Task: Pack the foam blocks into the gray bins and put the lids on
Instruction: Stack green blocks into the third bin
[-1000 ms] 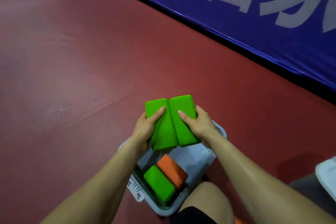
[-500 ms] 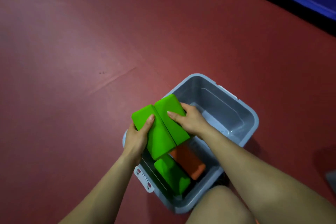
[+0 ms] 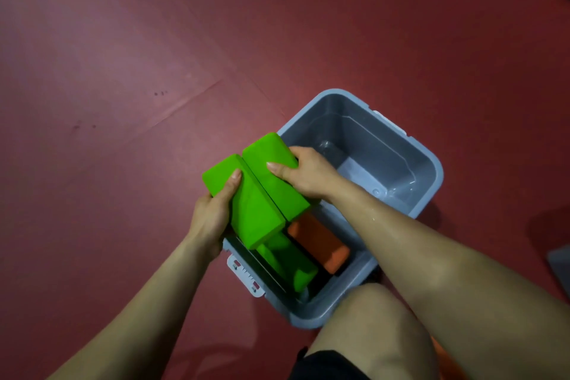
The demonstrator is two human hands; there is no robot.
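Red floor carries a gray bin; left hand and right hand each grip a green block, and, side by side over its near end

Gray bin far half free; near half blocked by orange block, green block.
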